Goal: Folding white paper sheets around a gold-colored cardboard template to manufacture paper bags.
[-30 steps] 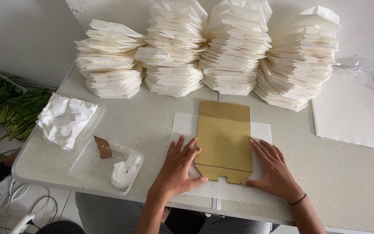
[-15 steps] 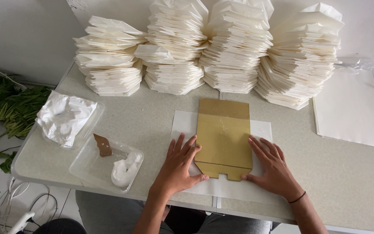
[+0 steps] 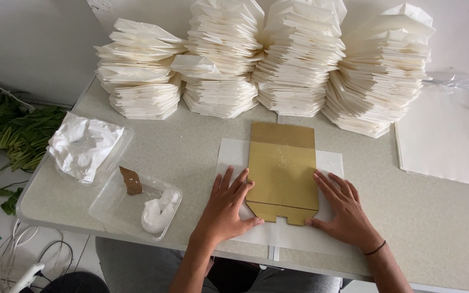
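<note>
Little is changed since the earlier frames: both palms are kept flat, nothing grasped. Left hand (image 3: pixel 225 209) and right hand (image 3: pixel 343 211) are pressed, fingers spread, on the white sheet (image 3: pixel 229 157) at either side edge of the gold card (image 3: pixel 282 171). A clear tray (image 3: pixel 109 203) is seen left of the left hand; white stacks (image 3: pixel 299 59) lie beyond the fingertips.

Left hand (image 3: pixel 226 209) and right hand (image 3: pixel 346 209) flat on white sheet (image 3: pixel 234 157), fingers spread, either side of gold card (image 3: pixel 282 171), touching its edges. Folded white stacks (image 3: pixel 267 59) far. Clear tray (image 3: pixel 109 209) with paste, brown scrap near left.
</note>
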